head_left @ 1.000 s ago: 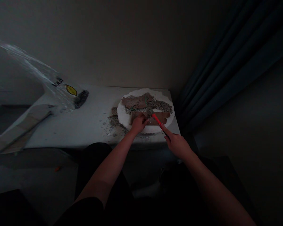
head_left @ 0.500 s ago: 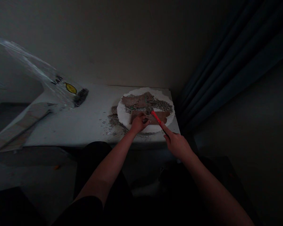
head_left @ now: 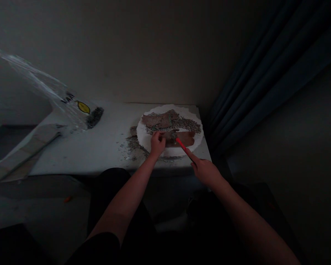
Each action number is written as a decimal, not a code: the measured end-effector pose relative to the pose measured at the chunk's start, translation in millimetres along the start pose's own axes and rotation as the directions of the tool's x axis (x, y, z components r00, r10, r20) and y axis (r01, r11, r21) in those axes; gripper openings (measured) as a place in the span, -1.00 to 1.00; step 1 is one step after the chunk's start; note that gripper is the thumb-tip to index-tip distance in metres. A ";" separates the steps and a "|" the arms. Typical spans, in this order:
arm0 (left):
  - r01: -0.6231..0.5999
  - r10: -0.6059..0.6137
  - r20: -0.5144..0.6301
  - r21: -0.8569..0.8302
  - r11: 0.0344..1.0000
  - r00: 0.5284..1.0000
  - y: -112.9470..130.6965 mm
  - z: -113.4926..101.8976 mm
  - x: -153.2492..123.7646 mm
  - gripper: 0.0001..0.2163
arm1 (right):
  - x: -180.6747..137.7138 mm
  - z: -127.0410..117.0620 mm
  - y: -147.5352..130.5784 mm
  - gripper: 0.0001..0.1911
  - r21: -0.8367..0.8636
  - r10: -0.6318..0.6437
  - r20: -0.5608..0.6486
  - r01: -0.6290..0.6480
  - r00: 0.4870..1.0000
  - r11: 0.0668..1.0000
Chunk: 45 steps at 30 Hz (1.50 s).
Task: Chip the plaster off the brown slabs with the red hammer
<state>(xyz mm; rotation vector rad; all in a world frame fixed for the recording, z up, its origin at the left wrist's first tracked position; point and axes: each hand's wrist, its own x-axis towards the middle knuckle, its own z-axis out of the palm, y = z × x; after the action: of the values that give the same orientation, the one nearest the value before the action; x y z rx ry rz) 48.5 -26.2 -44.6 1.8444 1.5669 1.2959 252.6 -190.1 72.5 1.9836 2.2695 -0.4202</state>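
Observation:
A round white foam disc (head_left: 144,137) lies on a low white table (head_left: 105,141). On it are brown tile pieces (head_left: 157,120) and grey rubble (head_left: 188,125). My left hand (head_left: 156,144) is closed on the left end of a brown tile strip (head_left: 186,138) at the disc's near side. My right hand (head_left: 205,171) grips a small hammer by its red handle (head_left: 181,144), index finger laid along it. The hammer's head (head_left: 171,135) rests on the strip just right of my left fingers.
A clear plastic bag (head_left: 59,97) with a yellow label and dark grit lies at the table's left. Rubble is scattered left of the disc (head_left: 129,145). A dark curtain (head_left: 264,73) hangs at the right. A pale board (head_left: 19,154) leans at the left.
The hammer head has come down from a little above the strip onto it. My left hand has shifted slightly left along the strip.

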 end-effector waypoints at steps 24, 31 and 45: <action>-0.129 0.090 0.336 0.096 0.987 0.938 -4.2 5.6 1.1 -0.86 | 7.1 -9.3 6.8 -0.31 0.113 0.057 -0.097 -0.046 0.994 0.993; -0.195 0.152 0.356 0.088 0.977 0.922 -3.9 3.6 -1.5 -0.85 | 6.3 -8.9 12.8 -0.32 0.123 0.059 -0.123 -0.044 0.991 0.991; -0.169 0.141 0.349 0.052 0.984 0.926 -9.5 6.6 -0.2 -0.87 | 2.7 -8.4 6.5 -0.32 0.095 0.035 -0.090 -0.026 0.995 0.995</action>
<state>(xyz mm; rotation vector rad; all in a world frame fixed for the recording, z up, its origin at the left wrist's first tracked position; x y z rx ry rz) 48.7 -21.9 -55.3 2.1455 1.3249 0.9132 259.5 -184.6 78.9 2.1219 2.3099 -0.4496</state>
